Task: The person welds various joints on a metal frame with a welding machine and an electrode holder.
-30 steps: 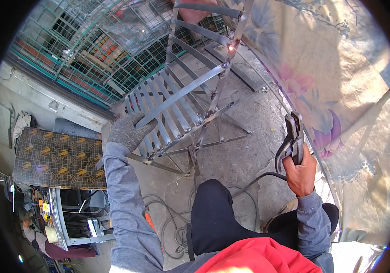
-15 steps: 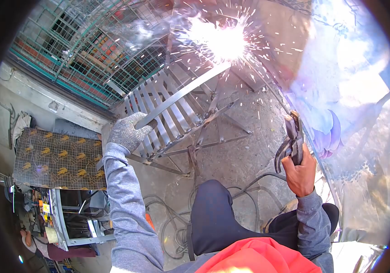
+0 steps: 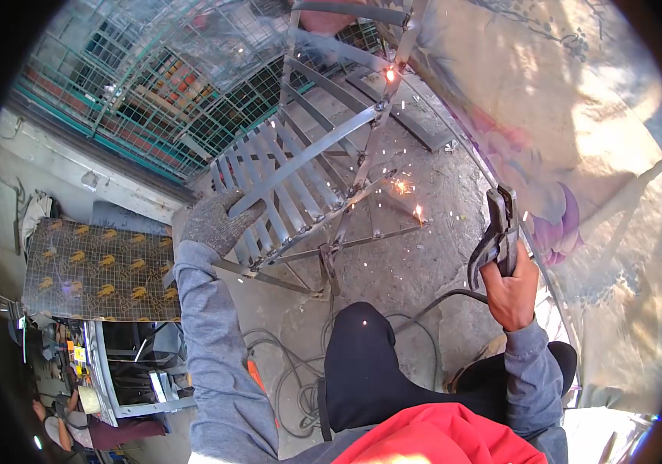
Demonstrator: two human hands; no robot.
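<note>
My left hand, in a grey knit glove, is closed around one end of a flat metal bar. The bar's far end lies against the upright of a slatted metal chair frame. A weld spot glows orange on that upright, above the bar's end. Bare-skinned, my right hand squeezes a welding electrode holder. From its jaws a thin electrode slants up and left toward the frame, its tip near the glowing spot. Small sparks drop below the joint.
Welding cable loops over the floor by my knee. A green wire mesh stands at upper left, a floral sheet on the right. A patterned board is at left; a person is beyond a metal frame.
The bright arc and dense spark burst have gone out, leaving a glowing spot and falling sparks. The upper chair frame now shows clearly. Both hands keep their grips almost in place.
</note>
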